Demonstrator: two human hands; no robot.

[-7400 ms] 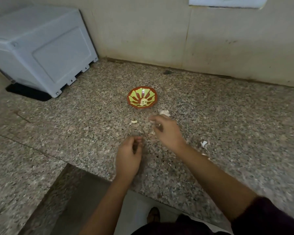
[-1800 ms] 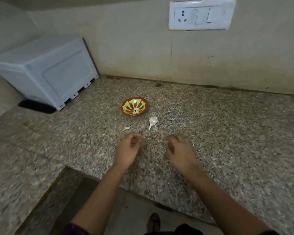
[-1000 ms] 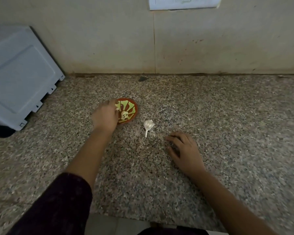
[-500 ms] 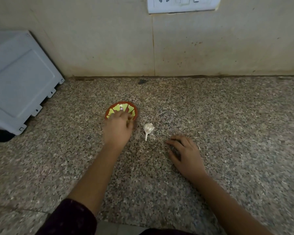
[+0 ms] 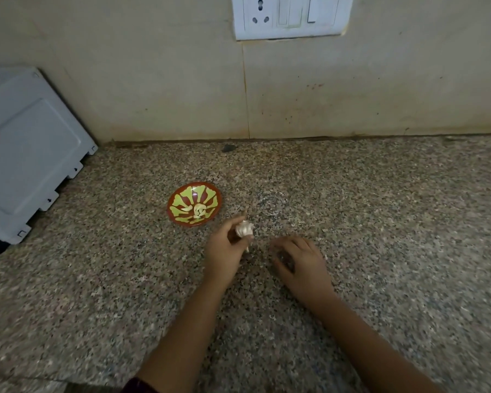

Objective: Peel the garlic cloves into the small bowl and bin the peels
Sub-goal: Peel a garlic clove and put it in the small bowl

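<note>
Left hand [image 5: 223, 251] covers the near side of the garlic [image 5: 245, 228]. Right hand [image 5: 299, 262] curls over shadow: anything under those fingers [image 5: 278, 245], can't tell. Beyond the fingertips, pale pieces [image 5: 199, 211] in the bowl [image 5: 169, 207] are too small to count. Far left of the fingers, the grey box [image 5: 26, 154] runs off frame; the switch plate [image 5: 289, 18] is clipped up top.

One wide-angle view, worn on the head, looks forward and down across the counter [image 5: 380, 211] to its back edge and the wall [image 5: 153, 89]. It sits close over the counter, so the left hand [image 5: 224, 251] and right hand [image 5: 299, 263] fall near mid-frame.
</note>
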